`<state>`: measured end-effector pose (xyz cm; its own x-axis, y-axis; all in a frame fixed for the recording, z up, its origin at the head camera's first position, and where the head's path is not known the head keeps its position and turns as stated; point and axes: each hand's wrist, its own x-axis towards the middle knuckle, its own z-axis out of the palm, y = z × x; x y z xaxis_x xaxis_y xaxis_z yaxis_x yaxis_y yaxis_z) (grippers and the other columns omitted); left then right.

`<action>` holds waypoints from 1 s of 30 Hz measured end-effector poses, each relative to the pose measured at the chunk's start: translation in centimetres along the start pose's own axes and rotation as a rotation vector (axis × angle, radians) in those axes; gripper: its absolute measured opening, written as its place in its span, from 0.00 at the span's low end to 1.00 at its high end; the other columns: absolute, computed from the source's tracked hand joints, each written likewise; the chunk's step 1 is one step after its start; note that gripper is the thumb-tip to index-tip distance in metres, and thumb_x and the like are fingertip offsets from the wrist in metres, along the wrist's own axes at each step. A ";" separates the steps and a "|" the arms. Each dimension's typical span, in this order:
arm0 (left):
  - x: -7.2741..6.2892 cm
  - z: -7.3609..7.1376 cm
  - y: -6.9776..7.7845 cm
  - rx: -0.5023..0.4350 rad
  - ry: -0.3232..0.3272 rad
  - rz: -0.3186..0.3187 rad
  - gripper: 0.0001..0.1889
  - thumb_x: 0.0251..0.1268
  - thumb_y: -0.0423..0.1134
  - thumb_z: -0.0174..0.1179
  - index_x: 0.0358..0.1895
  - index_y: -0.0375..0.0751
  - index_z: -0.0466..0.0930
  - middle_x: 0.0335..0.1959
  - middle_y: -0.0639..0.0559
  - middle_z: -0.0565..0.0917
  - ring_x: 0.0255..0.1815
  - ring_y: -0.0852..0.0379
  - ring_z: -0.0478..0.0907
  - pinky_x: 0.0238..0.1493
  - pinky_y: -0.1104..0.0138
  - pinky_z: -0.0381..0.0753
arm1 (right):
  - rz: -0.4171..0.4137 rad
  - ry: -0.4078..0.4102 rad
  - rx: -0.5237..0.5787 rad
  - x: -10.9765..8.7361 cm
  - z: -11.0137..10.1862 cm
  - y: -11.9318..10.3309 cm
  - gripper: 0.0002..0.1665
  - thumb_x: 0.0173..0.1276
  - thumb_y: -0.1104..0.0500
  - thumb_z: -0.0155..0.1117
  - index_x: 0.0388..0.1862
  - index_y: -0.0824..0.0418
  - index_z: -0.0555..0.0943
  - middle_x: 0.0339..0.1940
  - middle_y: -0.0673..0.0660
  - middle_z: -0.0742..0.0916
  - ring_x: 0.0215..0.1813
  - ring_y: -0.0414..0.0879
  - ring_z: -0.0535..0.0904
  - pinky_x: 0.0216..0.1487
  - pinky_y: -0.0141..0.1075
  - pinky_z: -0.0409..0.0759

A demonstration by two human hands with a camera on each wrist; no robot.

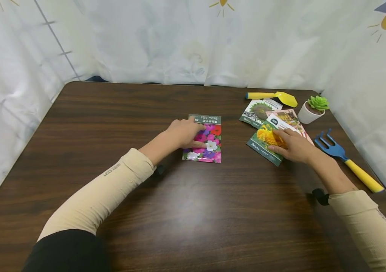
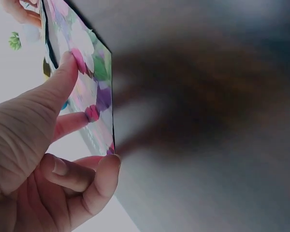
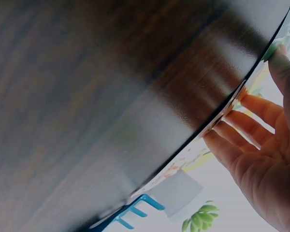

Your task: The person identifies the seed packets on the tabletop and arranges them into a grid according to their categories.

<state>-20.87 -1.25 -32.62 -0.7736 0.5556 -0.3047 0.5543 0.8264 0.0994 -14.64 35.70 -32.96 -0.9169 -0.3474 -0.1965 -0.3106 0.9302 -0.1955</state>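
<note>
A seed packet with pink, red, purple and white flowers (image 1: 210, 153) lies flat at the middle of the table. My left hand (image 1: 185, 134) rests on its left side, thumb and forefinger touching the printed face; in the left wrist view the other fingers bend near its edge. To the right, my right hand (image 1: 293, 145) lies with fingers spread over a yellow-flower seed packet (image 1: 263, 150), fingertips touching it. This packet overlaps a white packet (image 1: 279, 121) and a pinkish packet (image 1: 291, 118). Beyond them is a sunflower seed packet (image 1: 257, 113).
A yellow toy shovel (image 1: 284, 98) lies along the far edge, touching the sunflower packet. A small potted succulent (image 1: 312, 112) stands at the far right corner. Close to the right edge lies a blue hand fork (image 1: 335, 150) with a yellow handle. White curtains (image 1: 165, 41) hang around the table (image 1: 111, 113).
</note>
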 end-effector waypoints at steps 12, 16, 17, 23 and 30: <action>-4.8 1.8 -1.6 -0.013 0.044 -0.036 0.42 0.65 0.70 0.60 0.78 0.54 0.67 0.67 0.31 0.72 0.51 0.41 0.85 0.39 0.52 0.84 | -0.004 -0.004 0.007 0.0 0.4 0.2 0.43 0.79 0.46 0.60 0.77 0.75 0.60 0.70 0.82 0.68 0.69 0.78 0.64 0.66 0.69 0.64; -7.0 2.6 -2.0 -0.026 0.074 -0.049 0.43 0.65 0.70 0.61 0.78 0.52 0.67 0.67 0.29 0.72 0.48 0.39 0.86 0.38 0.51 0.85 | -0.004 -0.009 0.010 0.1 0.4 0.2 0.43 0.79 0.47 0.60 0.77 0.75 0.60 0.70 0.82 0.68 0.69 0.78 0.64 0.66 0.69 0.64; -7.6 2.8 -2.1 -0.033 0.080 -0.056 0.43 0.64 0.69 0.61 0.78 0.52 0.67 0.66 0.29 0.72 0.47 0.39 0.86 0.37 0.51 0.85 | -0.004 -0.008 0.009 0.1 0.4 0.2 0.44 0.79 0.47 0.60 0.77 0.75 0.60 0.70 0.82 0.68 0.69 0.78 0.64 0.66 0.69 0.64; -10.6 3.4 -2.3 -0.072 0.112 -0.078 0.42 0.62 0.68 0.65 0.76 0.52 0.71 0.62 0.29 0.74 0.39 0.39 0.86 0.31 0.55 0.83 | -0.004 -0.001 0.003 0.2 0.2 0.3 0.44 0.78 0.47 0.61 0.77 0.75 0.60 0.70 0.82 0.68 0.70 0.78 0.64 0.67 0.69 0.63; -13.2 4.0 -2.4 -0.084 0.102 -0.096 0.41 0.61 0.67 0.66 0.74 0.51 0.72 0.62 0.27 0.75 0.37 0.40 0.86 0.25 0.59 0.79 | -0.011 0.004 0.005 0.3 0.1 0.4 0.43 0.78 0.48 0.62 0.77 0.76 0.60 0.69 0.83 0.69 0.69 0.78 0.65 0.66 0.69 0.64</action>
<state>-10.72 -10.91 -32.67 -0.8513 0.4767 -0.2193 0.4521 0.8785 0.1545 -15.05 35.93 -33.22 -0.9145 -0.3570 -0.1907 -0.3191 0.9258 -0.2027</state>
